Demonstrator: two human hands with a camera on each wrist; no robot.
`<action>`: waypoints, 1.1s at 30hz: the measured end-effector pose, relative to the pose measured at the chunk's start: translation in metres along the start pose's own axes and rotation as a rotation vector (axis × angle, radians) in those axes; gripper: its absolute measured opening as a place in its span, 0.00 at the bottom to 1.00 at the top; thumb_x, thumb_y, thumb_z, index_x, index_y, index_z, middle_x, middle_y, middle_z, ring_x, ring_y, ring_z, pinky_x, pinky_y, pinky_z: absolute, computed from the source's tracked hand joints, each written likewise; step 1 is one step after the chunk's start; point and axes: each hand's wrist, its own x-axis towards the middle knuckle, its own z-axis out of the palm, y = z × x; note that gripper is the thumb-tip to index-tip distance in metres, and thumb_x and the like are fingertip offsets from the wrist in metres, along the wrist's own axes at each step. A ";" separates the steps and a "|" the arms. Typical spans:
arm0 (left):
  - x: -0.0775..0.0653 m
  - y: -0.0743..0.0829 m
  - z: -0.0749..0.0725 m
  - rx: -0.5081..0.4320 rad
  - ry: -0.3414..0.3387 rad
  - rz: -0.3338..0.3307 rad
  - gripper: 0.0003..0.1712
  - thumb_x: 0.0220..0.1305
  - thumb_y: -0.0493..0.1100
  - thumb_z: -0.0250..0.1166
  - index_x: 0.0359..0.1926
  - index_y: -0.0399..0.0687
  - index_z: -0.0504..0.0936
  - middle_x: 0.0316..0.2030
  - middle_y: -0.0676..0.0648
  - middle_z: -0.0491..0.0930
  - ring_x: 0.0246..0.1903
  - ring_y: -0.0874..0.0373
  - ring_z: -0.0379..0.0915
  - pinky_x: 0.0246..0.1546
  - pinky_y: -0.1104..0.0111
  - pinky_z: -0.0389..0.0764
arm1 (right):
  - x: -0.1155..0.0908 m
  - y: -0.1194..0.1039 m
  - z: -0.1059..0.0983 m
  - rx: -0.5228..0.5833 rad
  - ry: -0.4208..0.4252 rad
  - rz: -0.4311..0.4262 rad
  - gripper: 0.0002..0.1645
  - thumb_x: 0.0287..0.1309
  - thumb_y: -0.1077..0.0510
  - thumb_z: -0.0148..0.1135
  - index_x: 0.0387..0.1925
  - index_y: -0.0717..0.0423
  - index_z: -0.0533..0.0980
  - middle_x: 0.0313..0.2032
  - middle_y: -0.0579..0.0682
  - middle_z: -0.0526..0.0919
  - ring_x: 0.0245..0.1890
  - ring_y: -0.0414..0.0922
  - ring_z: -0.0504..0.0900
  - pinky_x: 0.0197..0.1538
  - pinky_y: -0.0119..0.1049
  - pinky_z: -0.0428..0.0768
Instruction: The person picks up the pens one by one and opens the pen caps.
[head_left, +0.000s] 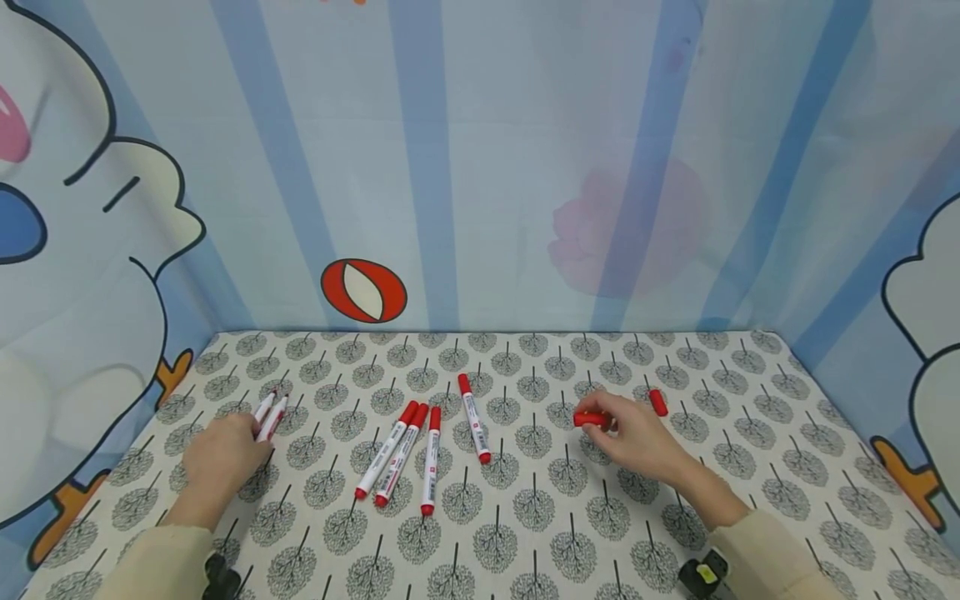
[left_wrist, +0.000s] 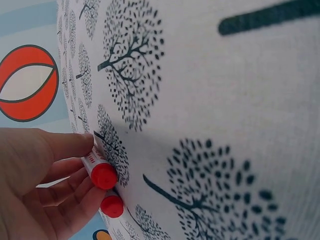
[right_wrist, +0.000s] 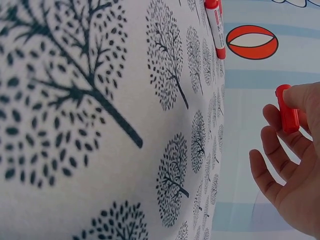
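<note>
Cloth (head_left: 558, 533) printed with dark trees covers the work surface, with a patterned blue backdrop (head_left: 498, 208) behind it. At the left side, the left hand (head_left: 222, 454) rests low over two uncapped markers, their narrow tips directed away from the person and their red ends toward the wrist. Its thumb and fingers are clamped on the inner marker (head_left: 272, 419); the outer marker (head_left: 262, 408) lies just beside it at the fingertips, and whether it is also gripped cannot be determined. The right hand (head_left: 637, 437) is raised off the surface and pinches a red cap (head_left: 591, 418) between thumb and forefinger; its remaining fingers are apart from one another and loosely bent, as the right wrist view confirms. A loose cap (head_left: 658, 402), also red, lies on its side beyond the right hand, not in contact with it. Between the hands lie four capped markers with white barrels: the leftmost marker (head_left: 386, 451) and its close neighbour (head_left: 402, 456), near each other at their capped ends; a third marker (head_left: 431, 461) just beside them; and a fourth marker (head_left: 474, 418), set apart to the right and farther from the person. All four have their caps pointing away from the person.
</note>
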 end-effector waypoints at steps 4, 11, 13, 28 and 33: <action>0.000 0.001 0.001 0.009 0.009 -0.005 0.09 0.55 0.40 0.61 0.31 0.36 0.76 0.18 0.45 0.73 0.15 0.54 0.66 0.12 0.66 0.66 | 0.000 0.000 0.001 -0.004 -0.003 -0.005 0.13 0.51 0.64 0.61 0.39 0.48 0.77 0.31 0.37 0.80 0.29 0.33 0.75 0.33 0.30 0.76; 0.002 0.001 0.002 0.017 0.021 -0.004 0.10 0.55 0.41 0.62 0.32 0.35 0.77 0.18 0.44 0.73 0.15 0.54 0.66 0.12 0.66 0.66 | -0.001 0.001 0.001 0.005 -0.004 -0.014 0.14 0.51 0.65 0.61 0.40 0.48 0.77 0.32 0.38 0.81 0.28 0.32 0.75 0.33 0.29 0.75; 0.002 0.002 0.001 0.013 0.017 -0.007 0.11 0.55 0.41 0.62 0.32 0.35 0.76 0.18 0.44 0.73 0.15 0.54 0.66 0.12 0.66 0.66 | -0.001 0.001 0.001 0.002 -0.006 -0.012 0.14 0.51 0.65 0.61 0.40 0.48 0.77 0.32 0.38 0.81 0.28 0.33 0.75 0.33 0.29 0.75; 0.005 0.002 0.005 0.007 0.006 -0.033 0.12 0.55 0.42 0.63 0.33 0.36 0.76 0.19 0.44 0.73 0.16 0.54 0.67 0.12 0.66 0.66 | -0.002 0.001 0.000 0.021 -0.011 -0.018 0.12 0.52 0.64 0.62 0.40 0.52 0.77 0.32 0.42 0.82 0.28 0.32 0.76 0.32 0.28 0.76; 0.005 0.002 0.006 0.015 0.004 -0.033 0.12 0.55 0.42 0.63 0.33 0.36 0.75 0.18 0.45 0.72 0.15 0.54 0.67 0.12 0.66 0.66 | -0.002 0.001 0.000 0.027 -0.015 -0.015 0.12 0.52 0.64 0.62 0.40 0.50 0.77 0.32 0.44 0.83 0.27 0.32 0.76 0.32 0.28 0.76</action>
